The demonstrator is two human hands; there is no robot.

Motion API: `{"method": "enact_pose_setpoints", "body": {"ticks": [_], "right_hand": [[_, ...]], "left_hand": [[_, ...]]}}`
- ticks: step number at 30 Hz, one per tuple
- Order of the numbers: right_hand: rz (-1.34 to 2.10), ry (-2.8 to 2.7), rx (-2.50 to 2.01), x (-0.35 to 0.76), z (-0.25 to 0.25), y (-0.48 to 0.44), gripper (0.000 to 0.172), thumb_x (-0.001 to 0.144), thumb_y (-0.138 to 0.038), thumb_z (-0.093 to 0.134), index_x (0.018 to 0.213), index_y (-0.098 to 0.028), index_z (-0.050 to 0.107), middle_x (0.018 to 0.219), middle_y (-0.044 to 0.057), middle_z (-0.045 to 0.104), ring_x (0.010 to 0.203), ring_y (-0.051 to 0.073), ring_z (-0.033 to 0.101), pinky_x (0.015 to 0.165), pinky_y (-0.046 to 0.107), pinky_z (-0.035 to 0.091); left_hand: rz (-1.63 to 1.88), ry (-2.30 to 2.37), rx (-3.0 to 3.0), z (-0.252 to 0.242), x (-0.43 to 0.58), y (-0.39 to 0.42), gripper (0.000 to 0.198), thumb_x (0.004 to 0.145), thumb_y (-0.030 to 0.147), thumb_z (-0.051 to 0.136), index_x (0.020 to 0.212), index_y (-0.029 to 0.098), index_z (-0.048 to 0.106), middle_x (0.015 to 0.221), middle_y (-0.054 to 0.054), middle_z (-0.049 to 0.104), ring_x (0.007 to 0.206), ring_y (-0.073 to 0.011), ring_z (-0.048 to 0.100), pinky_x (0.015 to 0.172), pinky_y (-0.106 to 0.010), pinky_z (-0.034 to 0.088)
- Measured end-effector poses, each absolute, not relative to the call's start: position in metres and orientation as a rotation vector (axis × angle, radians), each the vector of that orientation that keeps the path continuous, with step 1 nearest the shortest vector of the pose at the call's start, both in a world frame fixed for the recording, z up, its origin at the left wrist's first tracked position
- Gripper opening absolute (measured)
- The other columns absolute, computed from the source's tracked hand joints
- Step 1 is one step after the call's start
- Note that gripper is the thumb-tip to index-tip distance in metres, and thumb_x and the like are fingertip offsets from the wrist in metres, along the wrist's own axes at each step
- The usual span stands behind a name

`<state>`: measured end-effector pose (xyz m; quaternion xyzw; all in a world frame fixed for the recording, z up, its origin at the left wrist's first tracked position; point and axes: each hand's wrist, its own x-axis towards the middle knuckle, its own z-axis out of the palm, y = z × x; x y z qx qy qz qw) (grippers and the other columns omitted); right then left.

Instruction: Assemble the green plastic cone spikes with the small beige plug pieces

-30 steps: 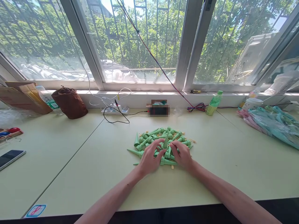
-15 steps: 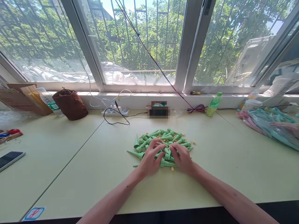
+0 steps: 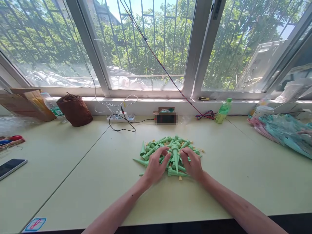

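Note:
A heap of pale green plastic watering spikes [image 3: 152, 150], tapered and with ribbed caps, lies on the table around my hands. One green watering spike [image 3: 175, 157] is between my hands above the heap, cap up, its point slanting down towards me. My left hand [image 3: 157, 164] curls in from the left, thumb and forefinger closed at the spike's side just below the cap. From the right, my right hand [image 3: 193, 162] pinches at the opposite side, where a small yellowish bit shows at the fingertips. The exact grip points are partly hidden by the fingers.
Small yellow pieces [image 3: 180, 178] are scattered around the heap. Behind are a power strip [image 3: 120, 117], a small dark device [image 3: 166, 118] and a green bottle [image 3: 223, 111]. A brown pouch [image 3: 75, 110] and phone [image 3: 12, 168] are left, plastic bags [image 3: 285, 130] right.
My hands have moved slightly apart from close together over the heap. The watering spike between them now shows its cap and whole length, having been mostly covered by fingers.

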<state>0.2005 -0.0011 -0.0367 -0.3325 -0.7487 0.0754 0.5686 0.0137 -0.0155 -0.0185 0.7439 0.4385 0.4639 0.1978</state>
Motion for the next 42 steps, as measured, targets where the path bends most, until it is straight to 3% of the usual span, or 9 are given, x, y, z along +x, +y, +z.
{"method": "enact_pose_setpoints", "body": {"ticks": [7, 13, 17, 20, 25, 30, 34, 38, 42], "right_hand": [[0.157, -1.837, -0.749, 0.201, -0.040, 0.000, 0.014, 0.099, -0.017, 0.044, 0.091, -0.021, 0.054, 0.074, 0.001, 0.058, 0.061, 0.013, 0.051, 0.057, 0.024, 0.042], [0.182, -1.872, -0.824, 0.202, -0.040, 0.001, 0.018, 0.100, -0.020, 0.043, 0.086, -0.020, 0.055, 0.064, -0.002, 0.053, 0.054, 0.011, 0.047, 0.054, 0.022, 0.038], [0.186, -1.865, -0.845, 0.202, -0.038, 0.001, 0.023, 0.101, -0.022, 0.041, 0.082, -0.020, 0.054, 0.060, -0.003, 0.050, 0.050, 0.011, 0.044, 0.052, 0.022, 0.037], [0.196, -1.852, -0.861, 0.202, -0.037, 0.000, 0.025, 0.101, -0.025, 0.040, 0.082, -0.020, 0.055, 0.060, -0.003, 0.051, 0.051, 0.011, 0.045, 0.053, 0.022, 0.038], [0.200, -1.817, -0.868, 0.202, -0.040, 0.000, 0.025, 0.103, -0.028, 0.038, 0.087, -0.020, 0.055, 0.062, -0.002, 0.052, 0.052, 0.012, 0.046, 0.053, 0.024, 0.039], [0.174, -1.845, -0.755, 0.199, -0.042, 0.000, 0.019, 0.101, -0.024, 0.041, 0.087, -0.021, 0.054, 0.069, -0.001, 0.057, 0.056, 0.012, 0.049, 0.055, 0.024, 0.040], [0.481, -1.829, -0.834, 0.194, -0.017, 0.001, 0.026, 0.100, -0.032, 0.041, 0.079, -0.021, 0.051, 0.058, -0.004, 0.048, 0.049, 0.012, 0.046, 0.051, 0.025, 0.038], [1.160, -1.804, -0.953, 0.194, 0.043, 0.015, 0.035, 0.097, -0.047, 0.045, 0.073, -0.022, 0.044, 0.050, -0.008, 0.040, 0.034, 0.009, 0.042, 0.035, 0.022, 0.029], [1.277, -1.901, -0.949, 0.198, 0.104, 0.032, 0.036, 0.090, -0.050, 0.057, 0.072, -0.020, 0.049, 0.048, -0.008, 0.042, 0.035, 0.008, 0.042, 0.035, 0.020, 0.031]], "left_hand": [[1.261, 1.199, 2.059, -0.018, 0.014, -0.018, 0.027, 0.093, 0.037, 0.058, 0.113, 0.019, 0.058, 0.086, -0.002, 0.071, 0.080, -0.0168, 0.067, 0.080, -0.030, 0.051], [1.327, 1.177, 2.099, -0.022, 0.013, -0.019, 0.031, 0.087, 0.030, 0.068, 0.115, 0.022, 0.056, 0.089, -0.001, 0.071, 0.085, -0.0168, 0.069, 0.085, -0.031, 0.052], [1.370, 1.108, 2.182, -0.024, 0.015, -0.019, 0.030, 0.090, 0.027, 0.065, 0.117, 0.023, 0.055, 0.099, -0.003, 0.071, 0.083, -0.0149, 0.069, 0.083, -0.029, 0.054], [1.371, 1.117, 2.186, -0.023, 0.015, -0.019, 0.031, 0.091, 0.029, 0.064, 0.120, 0.024, 0.054, 0.096, -0.003, 0.070, 0.085, -0.0158, 0.069, 0.085, -0.031, 0.053], [1.347, 1.135, 2.162, -0.021, 0.014, -0.018, 0.043, 0.090, 0.030, 0.065, 0.129, 0.023, 0.050, 0.102, -0.005, 0.069, 0.089, -0.0173, 0.068, 0.087, -0.033, 0.053], [1.257, 1.096, 2.238, -0.021, 0.013, -0.016, 0.021, 0.094, 0.030, 0.057, 0.113, 0.020, 0.059, 0.090, -0.004, 0.066, 0.083, -0.0169, 0.063, 0.078, -0.029, 0.052], [1.295, 1.015, 2.350, -0.008, 0.006, -0.010, 0.015, 0.094, 0.026, 0.056, 0.107, 0.019, 0.058, 0.091, -0.005, 0.064, 0.080, -0.0159, 0.059, 0.074, -0.027, 0.050], [1.188, 0.974, 2.562, 0.033, -0.004, 0.001, 0.020, 0.094, 0.014, 0.045, 0.109, 0.020, 0.058, 0.100, -0.008, 0.063, 0.085, -0.0151, 0.060, 0.074, -0.024, 0.049], [1.010, 1.139, 2.691, 0.091, -0.006, 0.012, 0.019, 0.087, 0.011, 0.050, 0.097, 0.020, 0.062, 0.097, -0.005, 0.061, 0.075, -0.0127, 0.058, 0.068, -0.023, 0.046]]}}
